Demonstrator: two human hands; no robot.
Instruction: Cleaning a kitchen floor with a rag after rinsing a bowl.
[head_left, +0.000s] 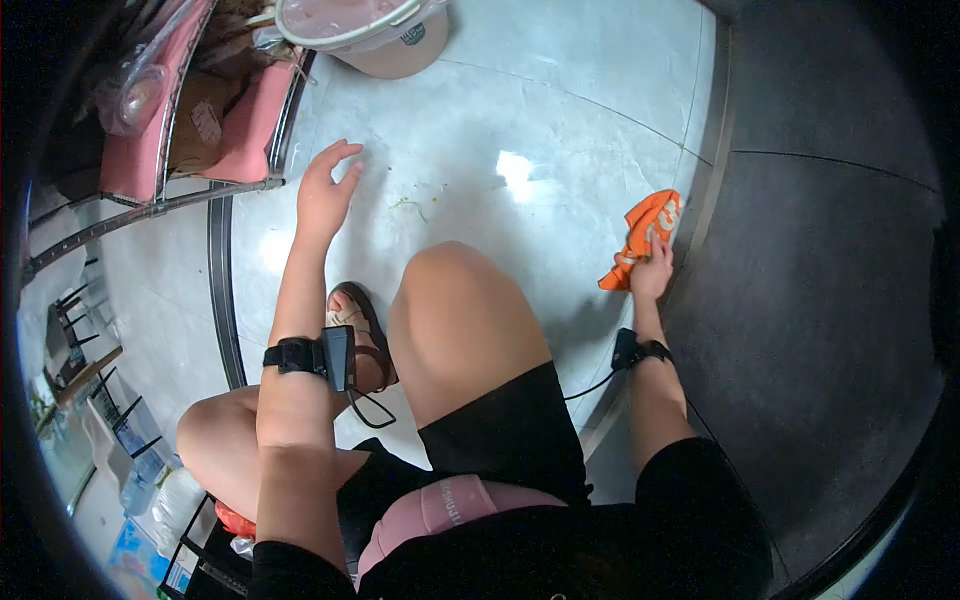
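Note:
An orange cloth with pale marks (651, 225) is bunched in my right hand (654, 266), at the edge where the pale tiled floor (570, 150) meets a dark panelled surface. My left hand (328, 187) is raised in front of the wire shelf, its fingers apart and nothing in it. Between the hands, small green and yellow scraps (412, 208) lie on the glossy tiles. Both forearms wear black straps with small devices and cables. My bare knee (457, 300) stands between my arms, and a sandalled foot (360, 322) rests on the floor.
A wire shelf with pink liners (255, 135) holds a brown bag and plastic-wrapped things at the upper left. A pale bucket (397, 56) stands at the top. The dark panelled surface (810, 300) fills the right side. Bottles and bags lie at the lower left.

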